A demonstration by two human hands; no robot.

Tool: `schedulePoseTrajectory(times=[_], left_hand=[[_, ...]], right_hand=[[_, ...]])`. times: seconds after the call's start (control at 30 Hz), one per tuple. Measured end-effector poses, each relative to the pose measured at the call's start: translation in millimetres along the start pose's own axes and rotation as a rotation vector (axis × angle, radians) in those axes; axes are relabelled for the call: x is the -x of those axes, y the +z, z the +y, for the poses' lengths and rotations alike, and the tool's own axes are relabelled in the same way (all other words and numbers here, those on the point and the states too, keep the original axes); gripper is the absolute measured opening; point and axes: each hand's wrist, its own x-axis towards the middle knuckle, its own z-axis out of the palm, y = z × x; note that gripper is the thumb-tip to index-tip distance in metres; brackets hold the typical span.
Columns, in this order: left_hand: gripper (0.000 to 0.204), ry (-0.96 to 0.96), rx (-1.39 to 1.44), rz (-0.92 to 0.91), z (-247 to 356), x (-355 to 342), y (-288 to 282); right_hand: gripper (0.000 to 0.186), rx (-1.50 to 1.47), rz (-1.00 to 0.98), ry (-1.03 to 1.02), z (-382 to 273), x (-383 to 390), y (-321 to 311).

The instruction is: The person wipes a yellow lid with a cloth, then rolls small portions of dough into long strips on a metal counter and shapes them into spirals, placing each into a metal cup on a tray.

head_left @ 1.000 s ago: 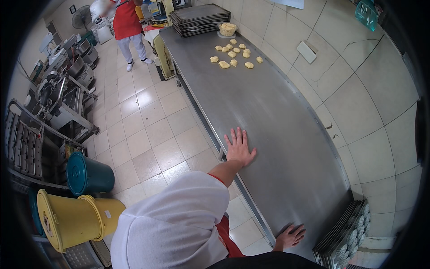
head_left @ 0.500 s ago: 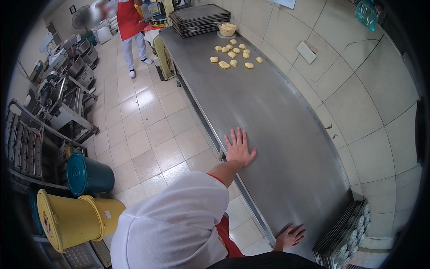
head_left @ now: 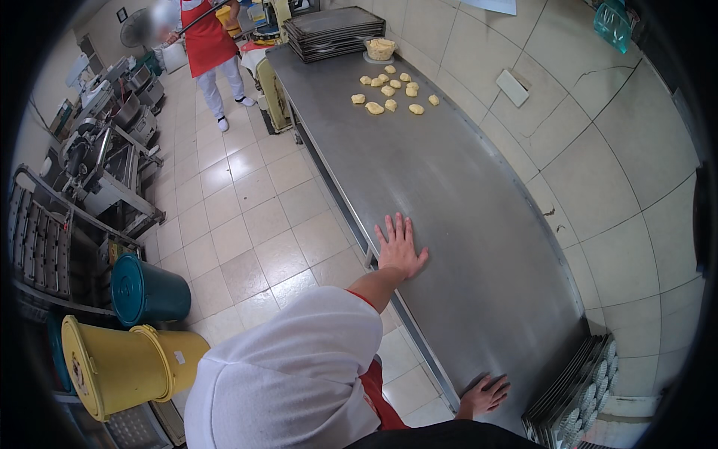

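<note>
My left hand lies palm down with fingers spread on the steel work table, near its left edge, holding nothing. Lower in the picture, my right hand also rests open on the tabletop, beside a stack of dark trays with round metal molds. Several pale yellow dough pieces are scattered at the far end of the table, near a container of pale yellow dough or filling and a pile of dark baking trays.
A co-worker in a red apron stands beyond the table, holding a long dark bar. Left are machines on steel stands, a rack, a teal bin and yellow buckets. A tiled wall borders the table's right.
The co-worker has shifted their feet and body slightly, and the long bar in their hands now slants lower across the apron. My two hands have not visibly moved.
</note>
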Motion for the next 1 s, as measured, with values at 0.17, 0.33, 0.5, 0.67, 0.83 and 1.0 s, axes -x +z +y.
schedulePoseTrajectory(times=[0.17, 0.33, 0.5, 0.67, 0.83, 1.0], left_hand=[[0.099, 0.000, 0.005, 0.004, 0.2, -0.6, 0.9], [0.099, 0.001, -0.003, 0.006, -0.7, -1.1, 2.8], [0.098, 0.004, 0.000, 0.005, -0.2, -0.9, 2.2], [0.099, 0.004, 0.006, 0.012, -0.6, -0.8, 3.6], [0.099, 0.004, 0.011, 0.014, -0.3, -0.4, 2.7], [0.099, 0.002, 0.011, 0.008, -0.6, -0.6, 1.7]], right_hand=[[0.075, 0.000, 0.008, -0.007, 0.6, -0.6, 0.9], [0.075, -0.014, -0.003, -0.004, -0.8, 0.4, -1.7], [0.075, -0.009, 0.000, -0.002, -0.1, -0.2, -0.5], [0.075, 0.011, -0.010, 0.003, -1.1, 0.1, -1.7], [0.075, 0.005, 0.003, -0.005, 1.5, -1.3, 2.9], [0.075, 0.019, -0.001, -0.004, 1.5, -1.3, 2.7]])
